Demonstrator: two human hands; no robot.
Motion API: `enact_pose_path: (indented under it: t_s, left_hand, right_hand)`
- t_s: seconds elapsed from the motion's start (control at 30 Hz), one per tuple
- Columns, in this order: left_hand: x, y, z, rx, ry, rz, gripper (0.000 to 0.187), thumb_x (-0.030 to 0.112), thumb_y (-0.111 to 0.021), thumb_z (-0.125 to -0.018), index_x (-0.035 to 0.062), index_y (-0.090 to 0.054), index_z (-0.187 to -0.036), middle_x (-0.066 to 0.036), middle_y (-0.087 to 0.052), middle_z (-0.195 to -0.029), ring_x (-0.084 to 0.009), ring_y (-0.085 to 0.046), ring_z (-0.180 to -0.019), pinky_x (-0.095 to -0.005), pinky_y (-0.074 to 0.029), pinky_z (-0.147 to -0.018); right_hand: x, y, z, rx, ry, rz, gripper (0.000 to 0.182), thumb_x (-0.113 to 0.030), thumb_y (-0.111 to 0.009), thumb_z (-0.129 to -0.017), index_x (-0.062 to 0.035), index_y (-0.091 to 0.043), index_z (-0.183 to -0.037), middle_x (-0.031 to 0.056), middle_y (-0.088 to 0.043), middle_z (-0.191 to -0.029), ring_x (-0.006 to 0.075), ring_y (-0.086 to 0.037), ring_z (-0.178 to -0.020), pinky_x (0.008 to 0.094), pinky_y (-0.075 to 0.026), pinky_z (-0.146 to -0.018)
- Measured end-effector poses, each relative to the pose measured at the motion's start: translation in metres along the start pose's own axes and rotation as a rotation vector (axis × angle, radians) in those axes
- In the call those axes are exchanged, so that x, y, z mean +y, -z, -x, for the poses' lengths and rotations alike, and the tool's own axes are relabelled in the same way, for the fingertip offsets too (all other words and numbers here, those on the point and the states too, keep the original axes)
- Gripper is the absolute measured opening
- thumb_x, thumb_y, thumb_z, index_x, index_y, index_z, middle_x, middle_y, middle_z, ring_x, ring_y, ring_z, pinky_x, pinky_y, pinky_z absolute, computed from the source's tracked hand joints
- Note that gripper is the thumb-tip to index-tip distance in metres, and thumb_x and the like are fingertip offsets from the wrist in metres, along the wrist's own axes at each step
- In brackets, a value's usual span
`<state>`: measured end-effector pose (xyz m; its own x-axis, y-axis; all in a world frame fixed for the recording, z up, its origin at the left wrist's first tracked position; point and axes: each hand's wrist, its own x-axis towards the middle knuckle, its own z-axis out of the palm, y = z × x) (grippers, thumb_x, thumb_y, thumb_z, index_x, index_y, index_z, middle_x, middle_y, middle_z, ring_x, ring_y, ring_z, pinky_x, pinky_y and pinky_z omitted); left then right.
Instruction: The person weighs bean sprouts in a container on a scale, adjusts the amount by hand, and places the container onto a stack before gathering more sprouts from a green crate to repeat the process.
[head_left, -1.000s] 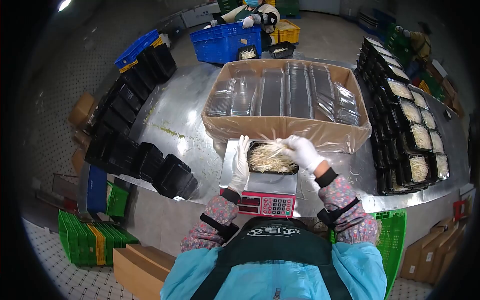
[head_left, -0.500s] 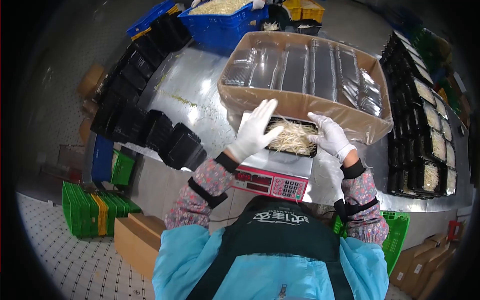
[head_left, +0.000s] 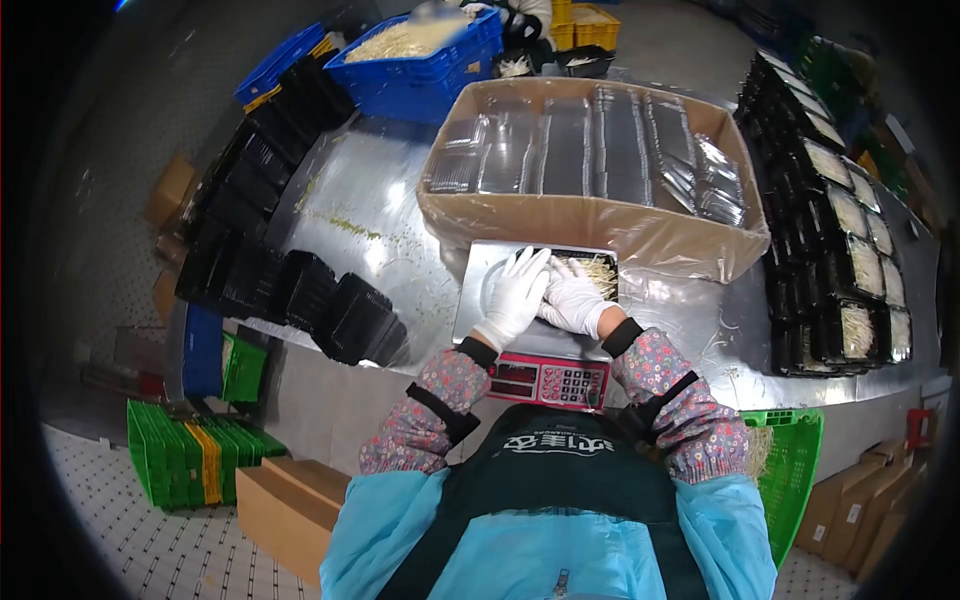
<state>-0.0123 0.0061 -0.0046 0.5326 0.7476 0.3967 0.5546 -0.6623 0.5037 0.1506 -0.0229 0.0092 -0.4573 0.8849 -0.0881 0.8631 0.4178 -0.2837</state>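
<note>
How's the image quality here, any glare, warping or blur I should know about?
Head view: strong fisheye warp with dark rounded corners; overhead light glares off the steel table; the blue crate at the top edge looks soft; both hands, left hand and right hand, on the sprout tray are sharp.

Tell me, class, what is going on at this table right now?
A person in white gloves presses both hands, the left hand and the right hand, onto a black tray of bean sprouts that sits on a scale. Behind it stands a cardboard box of clear lids. Filled trays are stacked to the right, empty black trays to the left, all on a metal table.
</note>
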Motion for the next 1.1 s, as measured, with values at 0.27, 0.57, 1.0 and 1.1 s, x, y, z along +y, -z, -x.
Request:
enact_pose_path:
  t_s: [0.27,0.57,1.0,1.1]
  left_hand:
    - [0.001,0.057,0.022,-0.052,-0.052,0.084,0.082,0.032,-0.072,-0.082,-0.0064,-0.035,-0.144,-0.028,-0.042,-0.144,-0.0405,-0.037,-0.137,-0.0451,-0.028,-0.115]
    - [0.016,0.028,-0.033,-0.362,-0.290,-0.040,0.096,0.054,-0.073,-0.074,0.0009,-0.038,-0.145,-0.024,-0.049,-0.137,-0.0390,-0.047,-0.126,-0.0473,-0.036,-0.107]
    - [0.014,0.006,-0.052,-0.456,-0.354,-0.234,0.065,0.052,-0.063,-0.086,0.0049,-0.054,-0.131,-0.014,-0.059,-0.108,-0.0315,-0.056,-0.100,-0.0428,-0.046,-0.090]
    - [0.021,0.022,-0.048,-0.445,-0.303,-0.181,0.070,0.051,-0.065,-0.085,0.0039,-0.050,-0.136,-0.016,-0.058,-0.118,-0.0333,-0.055,-0.108,-0.0435,-0.044,-0.095]
  right_hand:
    - [0.055,0.086,0.080,0.383,0.005,-0.735,0.070,-0.009,-0.064,-0.089,-0.0121,-0.033,-0.152,0.0155,-0.043,-0.150,0.0262,-0.042,-0.138,0.0366,-0.035,-0.112]
    - [0.050,0.059,0.073,0.292,-0.199,-0.028,0.083,-0.027,-0.080,-0.072,-0.0108,-0.042,-0.145,0.0238,-0.050,-0.138,0.0375,-0.047,-0.130,0.0407,-0.044,-0.104]
    - [0.065,0.070,0.084,0.285,-0.345,-0.040,0.011,-0.019,-0.069,-0.076,-0.0083,-0.072,-0.077,0.0186,-0.069,-0.078,0.0363,-0.068,-0.078,0.0451,-0.055,-0.074]
    - [0.071,0.114,0.100,0.365,-0.299,-0.205,0.012,-0.017,-0.071,-0.078,-0.0067,-0.074,-0.082,0.0173,-0.069,-0.079,0.0335,-0.068,-0.075,0.0414,-0.054,-0.072]
